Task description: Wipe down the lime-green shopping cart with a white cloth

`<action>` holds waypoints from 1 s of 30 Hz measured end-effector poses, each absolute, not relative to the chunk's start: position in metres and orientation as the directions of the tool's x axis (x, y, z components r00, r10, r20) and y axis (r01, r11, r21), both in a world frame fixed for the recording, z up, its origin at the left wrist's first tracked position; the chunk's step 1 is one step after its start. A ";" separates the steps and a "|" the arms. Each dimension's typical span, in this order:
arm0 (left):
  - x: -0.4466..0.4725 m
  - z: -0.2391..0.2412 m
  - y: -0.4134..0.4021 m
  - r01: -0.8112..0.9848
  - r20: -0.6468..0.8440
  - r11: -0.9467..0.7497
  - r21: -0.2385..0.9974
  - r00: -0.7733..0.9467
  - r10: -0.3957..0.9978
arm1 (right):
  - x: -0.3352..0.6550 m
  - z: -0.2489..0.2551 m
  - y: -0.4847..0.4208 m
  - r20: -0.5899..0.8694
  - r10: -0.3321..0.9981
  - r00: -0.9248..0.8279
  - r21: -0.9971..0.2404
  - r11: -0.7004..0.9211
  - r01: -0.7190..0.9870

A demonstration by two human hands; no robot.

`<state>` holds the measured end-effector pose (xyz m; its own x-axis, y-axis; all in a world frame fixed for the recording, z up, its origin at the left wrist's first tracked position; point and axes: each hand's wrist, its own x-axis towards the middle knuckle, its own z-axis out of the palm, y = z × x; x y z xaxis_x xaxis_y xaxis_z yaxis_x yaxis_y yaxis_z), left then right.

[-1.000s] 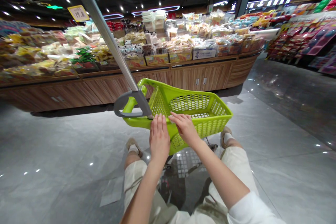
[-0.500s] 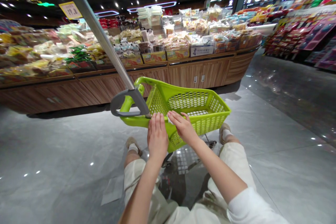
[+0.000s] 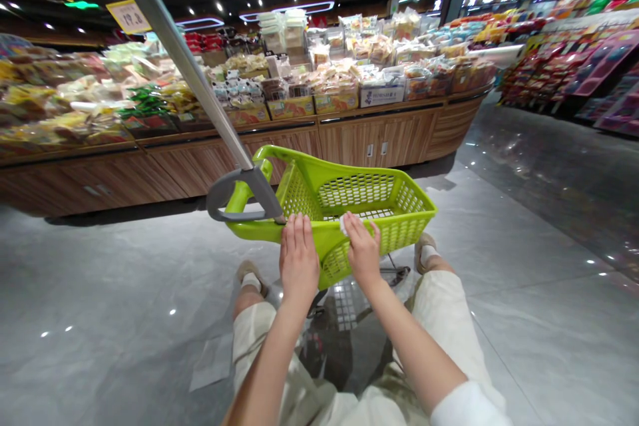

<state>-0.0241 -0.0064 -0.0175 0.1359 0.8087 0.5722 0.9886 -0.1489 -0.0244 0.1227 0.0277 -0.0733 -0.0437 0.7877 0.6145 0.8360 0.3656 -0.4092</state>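
A lime-green shopping cart (image 3: 252, 231) with a perforated plastic basket stands between my legs, its long side toward me. My left hand (image 3: 299, 256) is closed over the near rim, close to the grey handle joint (image 3: 272, 200), with fingers straight and together; its thumb is hidden. Farther right along that rim, my right hand (image 3: 363, 249) presses a small white wipe (image 3: 343, 225) against the green plastic. Most of the wipe lies under the fingers. Only the white mesh bottom shows inside the basket.
A grey metal pole (image 3: 184, 66) slants up from the cart's handle end. Beyond the cart runs a wooden display counter (image 3: 349, 140) heaped with packaged food. A price sign (image 3: 128, 16) hangs at upper left. My shoes (image 3: 252, 277) rest on the glossy grey floor (image 3: 124, 299).
My right hand has slid right along the near rim with the white wipe, away from my left hand. The left hand stays in place on the rim.
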 end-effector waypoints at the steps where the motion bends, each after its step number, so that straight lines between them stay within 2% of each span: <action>1: -0.024 -0.018 -0.006 0.989 0.578 -0.145 -0.029 0.135 0.804 | 0.105 -0.065 0.024 0.617 0.780 -0.105 -0.403 0.427 0.809; 5: -0.025 -0.018 -0.007 0.990 0.593 -0.138 -0.037 0.133 0.794 | 0.069 -0.042 0.017 0.635 0.737 -0.233 -0.380 0.560 0.736; 9: -0.027 -0.018 -0.007 0.987 0.582 -0.158 -0.031 0.146 0.800 | 0.103 -0.054 0.021 0.647 0.716 -0.262 -0.322 0.568 0.757; 15: -0.026 -0.017 -0.007 0.986 0.576 -0.167 -0.003 0.138 0.806 | 0.187 -0.093 0.035 0.642 0.760 -0.101 -0.326 0.389 0.862; 18: -0.024 -0.017 -0.008 0.985 0.575 -0.175 -0.006 0.147 0.805 | 0.186 -0.097 0.038 0.651 0.759 0.033 -0.383 0.291 0.877; 20: -0.023 -0.016 -0.008 0.985 0.569 -0.173 -0.018 0.153 0.808 | 0.160 -0.089 0.036 0.650 0.757 0.065 -0.425 0.291 0.857; 25: -0.022 -0.016 -0.008 0.987 0.563 -0.153 -0.050 0.154 0.812 | 0.078 -0.047 0.023 0.653 0.741 -0.155 -0.432 0.533 0.728; 30: -0.026 -0.015 -0.009 0.985 0.557 -0.163 -0.059 0.167 0.814 | 0.090 -0.045 0.021 0.630 0.735 -0.253 -0.391 0.581 0.714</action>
